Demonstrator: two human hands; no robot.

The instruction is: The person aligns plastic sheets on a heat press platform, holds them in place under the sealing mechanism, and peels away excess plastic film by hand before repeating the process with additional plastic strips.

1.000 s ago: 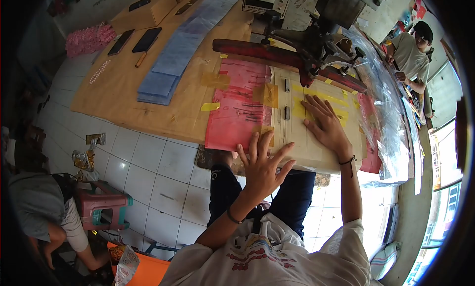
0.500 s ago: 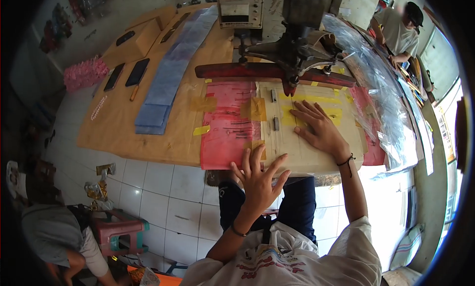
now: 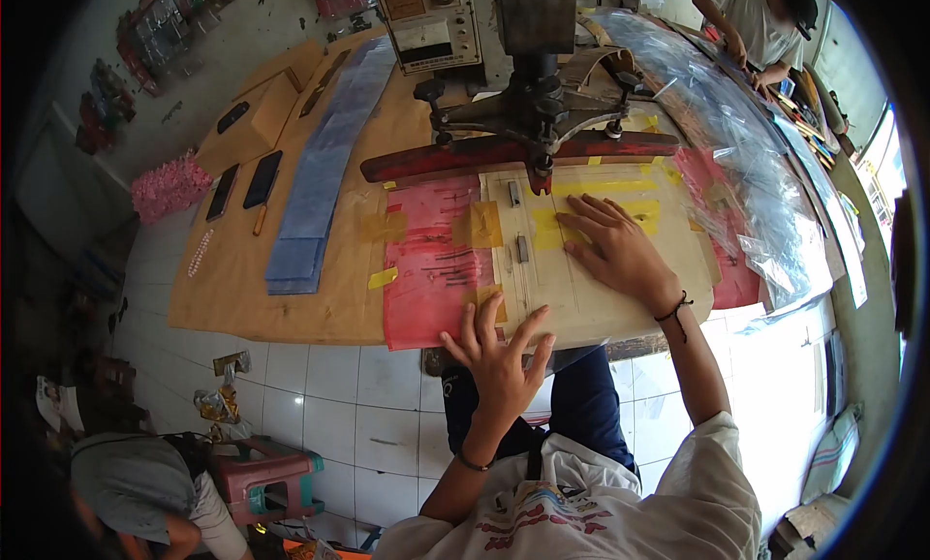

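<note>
My left hand [image 3: 499, 361] rests with spread fingers on the near edge of the work surface, where the red sheet [image 3: 426, 269] meets the beige board [image 3: 581, 298]. Flat on the board, near the yellow tape strips [image 3: 605, 187], lies my right hand [image 3: 617, 255], its fingers stretched out. Neither hand holds anything. Two small dark metal pieces [image 3: 522, 248] sit on the board between the hands. Above the board's far part hangs the machine's red bar [image 3: 455, 158]. Brown tape [image 3: 484, 224] crosses the red sheet's right edge.
Blue plastic sheets [image 3: 300, 226], two phones [image 3: 262, 179] and an orange-handled tool [image 3: 260, 220] lie left. Clear plastic [image 3: 746, 192] covers the right side. One person [image 3: 756, 22] works at back right; another [image 3: 136, 482] bends near a stool [image 3: 266, 478] at lower left.
The camera view has shifted, so the table and machine appear at another angle. My hands stay on the board, with little visible movement. The person at back right has leaned over.
</note>
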